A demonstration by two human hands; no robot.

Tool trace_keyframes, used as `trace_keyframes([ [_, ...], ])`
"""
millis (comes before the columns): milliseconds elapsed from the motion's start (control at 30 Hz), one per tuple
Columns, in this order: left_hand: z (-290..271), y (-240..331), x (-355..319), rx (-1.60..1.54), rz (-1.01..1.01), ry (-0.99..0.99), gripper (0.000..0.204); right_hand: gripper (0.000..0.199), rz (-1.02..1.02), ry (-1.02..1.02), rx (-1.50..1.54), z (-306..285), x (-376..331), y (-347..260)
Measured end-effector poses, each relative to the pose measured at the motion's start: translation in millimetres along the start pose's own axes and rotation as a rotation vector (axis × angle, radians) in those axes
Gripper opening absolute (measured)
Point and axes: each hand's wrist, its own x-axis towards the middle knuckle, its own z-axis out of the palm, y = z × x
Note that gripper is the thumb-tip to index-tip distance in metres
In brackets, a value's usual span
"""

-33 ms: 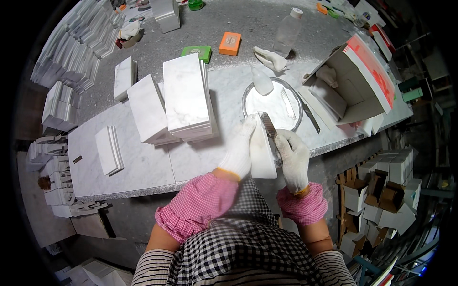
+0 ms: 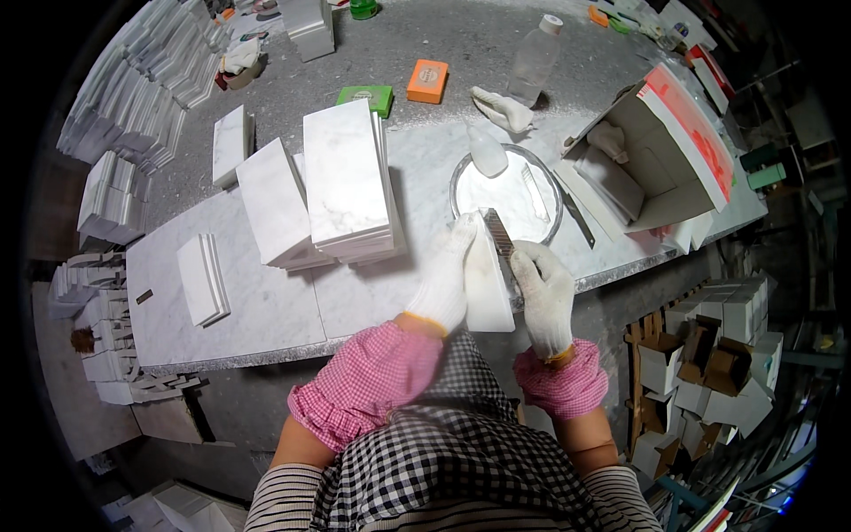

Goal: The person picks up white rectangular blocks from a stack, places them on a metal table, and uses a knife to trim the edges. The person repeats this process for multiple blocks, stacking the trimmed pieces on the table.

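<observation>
At the table's front edge, my left hand (image 2: 446, 277) in a white knit glove is closed on a white marble-look tile (image 2: 486, 293), held tilted on its edge. My gloved right hand (image 2: 543, 288) pinches a dark, ridged blade-like strip (image 2: 499, 232) against the tile's right side near its upper end. Just beyond is a round metal-rimmed dish (image 2: 458, 188) of white material, with a clear scoop-like piece (image 2: 487, 152) and a pale slim tool (image 2: 536, 191) in it. A long dark blade (image 2: 579, 220) lies right of the dish.
Tile stacks (image 2: 347, 177) stand left of my hands, with a smaller stack (image 2: 202, 279) farther left. An open carton (image 2: 660, 151) lies at right. Behind are a plastic bottle (image 2: 535, 62), a crumpled glove (image 2: 502, 110), an orange box (image 2: 427, 82) and a green box (image 2: 365, 99).
</observation>
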Motion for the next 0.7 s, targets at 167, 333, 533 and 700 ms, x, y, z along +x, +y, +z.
trace_keyframes([
  [167,2,2,0,-0.008,-0.016,-0.005,0.038,0.026,-0.023,0.044,-0.041,2,2,4],
  [333,0,0,-1,-0.002,0.006,-0.003,0.037,0.026,-0.071,0.03,-0.049,4,-2,-4],
  [533,1,1,0,-0.004,0.01,-0.008,0.033,0.026,-0.092,0.049,-0.077,4,1,-3],
  [700,1,0,-1,-0.034,-0.001,-0.019,0.031,0.026,-0.065,0.02,-0.07,5,-1,-10],
])
